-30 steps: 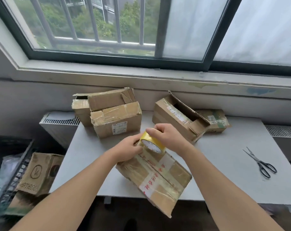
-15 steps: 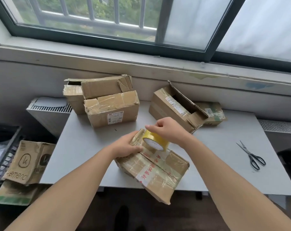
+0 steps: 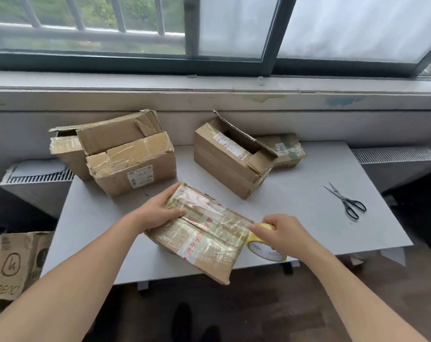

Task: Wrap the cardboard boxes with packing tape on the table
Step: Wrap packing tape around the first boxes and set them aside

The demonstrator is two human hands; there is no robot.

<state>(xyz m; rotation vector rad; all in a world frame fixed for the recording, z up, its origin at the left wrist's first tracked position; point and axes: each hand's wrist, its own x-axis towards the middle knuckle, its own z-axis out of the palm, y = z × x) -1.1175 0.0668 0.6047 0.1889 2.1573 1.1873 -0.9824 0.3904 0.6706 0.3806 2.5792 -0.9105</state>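
Cardboard under clear tape: I'm partway through a strip on the flat box [image 3: 204, 233] at the near edge of the desk [image 3: 308, 218].

I have the left hand [image 3: 157, 213] gripping the box's far left end, thumb on top, while the box lies askew with its near corner hanging past the desk's front edge. The right hand [image 3: 281, 233] is curled around the yellow tape roll [image 3: 266, 250], which sits against the box's right edge. I judge a strip is being drawn across the top face, though the clear film itself is hard to make out. Next I'd either carry the roll down around that edge or cut. The scissors [image 3: 347, 201] lie well apart to the right, so cutting means letting go with one hand. At the back, the open box [image 3: 231, 159] and the stacked boxes [image 3: 133, 166] wait.
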